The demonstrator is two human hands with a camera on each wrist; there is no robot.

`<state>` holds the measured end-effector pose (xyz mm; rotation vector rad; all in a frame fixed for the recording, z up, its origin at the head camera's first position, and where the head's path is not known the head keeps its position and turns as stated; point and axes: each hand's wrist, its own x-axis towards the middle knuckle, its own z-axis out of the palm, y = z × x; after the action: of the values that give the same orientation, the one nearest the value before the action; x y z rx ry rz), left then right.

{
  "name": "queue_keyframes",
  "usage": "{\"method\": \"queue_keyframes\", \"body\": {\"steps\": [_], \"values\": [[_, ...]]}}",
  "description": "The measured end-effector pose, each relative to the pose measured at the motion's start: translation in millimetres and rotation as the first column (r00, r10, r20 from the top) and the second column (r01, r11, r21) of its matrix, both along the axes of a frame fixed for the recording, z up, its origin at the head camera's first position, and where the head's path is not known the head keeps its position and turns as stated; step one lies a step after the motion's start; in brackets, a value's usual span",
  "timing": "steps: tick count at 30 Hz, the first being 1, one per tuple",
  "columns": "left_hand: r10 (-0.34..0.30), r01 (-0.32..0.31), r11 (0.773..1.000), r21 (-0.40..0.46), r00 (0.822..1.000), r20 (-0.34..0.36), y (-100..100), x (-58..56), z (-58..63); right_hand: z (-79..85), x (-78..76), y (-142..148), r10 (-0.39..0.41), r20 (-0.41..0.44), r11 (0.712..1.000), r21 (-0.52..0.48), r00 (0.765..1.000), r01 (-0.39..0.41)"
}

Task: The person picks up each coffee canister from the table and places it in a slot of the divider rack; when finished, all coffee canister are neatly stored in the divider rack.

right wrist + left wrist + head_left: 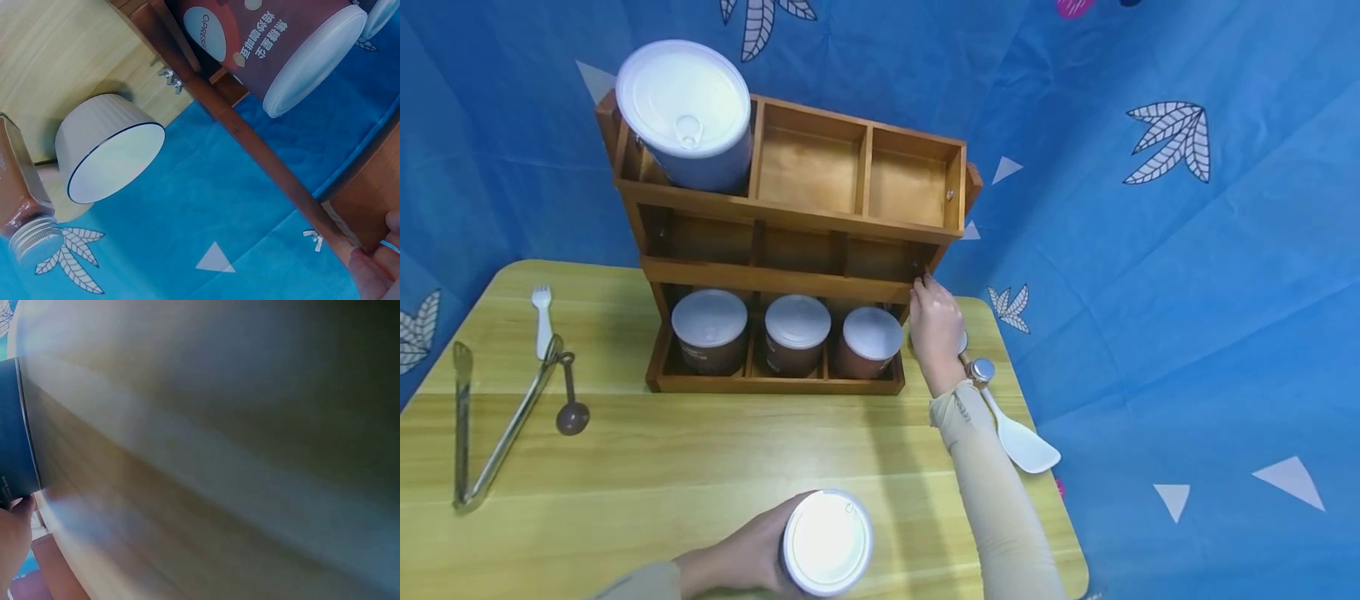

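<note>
My left hand (762,543) grips a can with a white lid (829,543) over the near part of the table. In the left wrist view this can (15,428) has a dark blue side. With its fingers and thumb, my right hand (937,325) pinches the right side of a three-tier wooden rack (790,279), around the middle tier. A large white-lidded can (685,100) stands in the top left compartment. Along the bottom tier sit three lidded cans, the left one (710,319), the middle one (797,323) and the right one (872,333).
At the left of the table (700,467) lie metal tongs (505,442), a white fork (542,321) and a dark measuring spoon (572,417). Right of the rack are a white bowl (103,147), a bottle with a silver cap (22,181) and a white spatula (1028,446). Blue cloth (1150,333) hangs behind.
</note>
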<state>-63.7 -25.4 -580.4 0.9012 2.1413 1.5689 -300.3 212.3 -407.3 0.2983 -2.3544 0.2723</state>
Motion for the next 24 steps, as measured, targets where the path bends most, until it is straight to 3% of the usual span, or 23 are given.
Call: {"method": "queue_keyframes", "body": {"steps": [4,9,13,15,20,24], "values": [[0.024,-0.025,1.0,-0.005,0.999,-0.046,2,-1.1,-0.6,-0.3,-0.4,1,-0.001,-0.008,1.0,-0.003,1.0,0.001],[0.092,-0.092,0.996,0.011,0.996,0.004,-1,-2.1,15.2,0.0,0.4,1,0.011,-0.019,1.0,0.001,1.0,-0.011],[0.132,-0.134,0.991,-0.001,0.98,0.146,-13,-3.3,45.4,-1.3,1.2,1,0.023,-0.027,1.0,-0.001,0.999,-0.023],[0.176,-0.174,0.984,-0.029,0.967,0.184,-20,-3.4,63.6,-1.3,1.2,2,0.025,-0.034,1.0,-0.004,0.999,-0.025],[0.284,-0.274,0.957,-0.09,0.952,0.114,-36,-7.6,107.7,-0.4,1.7,2,0.02,-0.039,1.0,-0.005,0.999,-0.021],[0.346,-0.337,0.935,-0.113,0.935,0.076,-44,-22.4,150.3,-0.1,2.2,2,0.023,-0.023,1.0,-0.002,0.999,-0.023]]}}
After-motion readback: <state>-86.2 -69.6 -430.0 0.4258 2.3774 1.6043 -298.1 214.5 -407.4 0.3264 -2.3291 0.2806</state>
